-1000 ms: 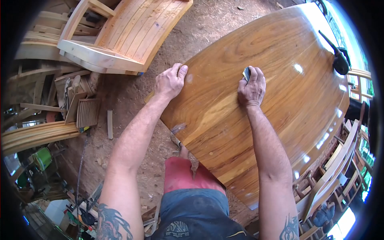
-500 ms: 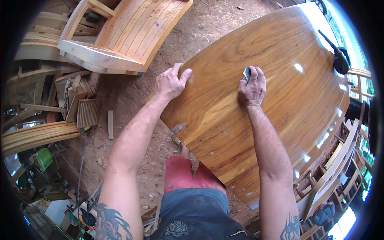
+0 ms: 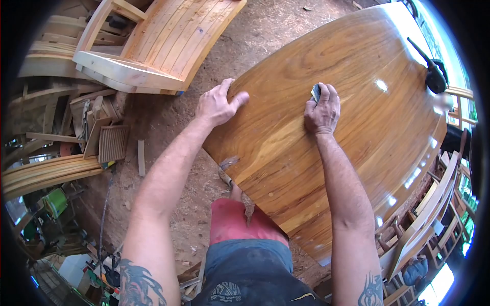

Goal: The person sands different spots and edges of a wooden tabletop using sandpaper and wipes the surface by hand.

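Observation:
A large varnished wooden panel (image 3: 286, 148) with a curved edge fills the middle and right. At its upper left edge, my left hand (image 3: 218, 104) has its fingers bent over the rim and its thumb spread on the top face. My right hand (image 3: 322, 111) rests on the panel's middle, fingers curled around a small dark pad (image 3: 316, 93) with a pale edge. Most of that pad is hidden under the fingers. A pale, smudged mark (image 3: 229, 162) lies near the panel's lower left edge.
A planked wooden boat-like frame (image 3: 173, 46) stands at the upper left, above stacked timber (image 3: 51, 171) and offcuts. A black clamp-like tool (image 3: 435, 76) sits at the panel's right end. Beside it is a blurred pale shape (image 3: 443, 102). Curved wooden parts (image 3: 423, 219) line the lower right.
My left thumb has moved right and down, away from its fingers, and that hand has shifted slightly. My right hand has barely moved. The blurred pale shape has appeared below the black tool.

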`<act>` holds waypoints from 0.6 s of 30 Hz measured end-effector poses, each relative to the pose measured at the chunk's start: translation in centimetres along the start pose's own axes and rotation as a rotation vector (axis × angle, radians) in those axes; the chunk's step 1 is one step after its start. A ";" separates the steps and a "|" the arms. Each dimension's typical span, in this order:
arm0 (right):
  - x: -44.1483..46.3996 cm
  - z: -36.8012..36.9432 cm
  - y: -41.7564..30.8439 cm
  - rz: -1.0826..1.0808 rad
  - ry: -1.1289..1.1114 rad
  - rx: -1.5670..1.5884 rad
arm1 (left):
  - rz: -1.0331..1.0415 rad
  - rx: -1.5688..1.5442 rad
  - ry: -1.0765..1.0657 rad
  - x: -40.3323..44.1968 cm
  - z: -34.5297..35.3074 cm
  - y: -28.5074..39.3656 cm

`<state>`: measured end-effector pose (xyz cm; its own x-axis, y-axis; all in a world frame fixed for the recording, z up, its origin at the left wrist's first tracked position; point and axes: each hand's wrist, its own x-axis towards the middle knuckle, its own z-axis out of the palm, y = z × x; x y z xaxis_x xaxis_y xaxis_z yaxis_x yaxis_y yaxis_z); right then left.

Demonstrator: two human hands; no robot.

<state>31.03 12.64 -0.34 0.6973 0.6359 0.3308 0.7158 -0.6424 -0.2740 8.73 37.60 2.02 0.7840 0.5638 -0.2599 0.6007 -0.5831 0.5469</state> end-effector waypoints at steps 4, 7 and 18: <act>-0.4 0.1 -0.1 -0.008 -0.008 0.003 | -0.116 -0.048 0.085 0.3 0.6 0.9; -0.2 0.3 0.4 -0.012 0.014 -0.012 | -0.072 -0.039 0.224 0.2 1.7 0.1; 0.2 -1.8 -0.3 0.136 -0.113 0.030 | 0.728 0.141 -0.242 -13.1 9.7 10.0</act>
<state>30.84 12.20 1.40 0.7862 0.5894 0.1856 0.6144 -0.7137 -0.3364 5.98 18.71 3.15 0.9911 -0.1237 -0.0495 -0.0770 -0.8351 0.5447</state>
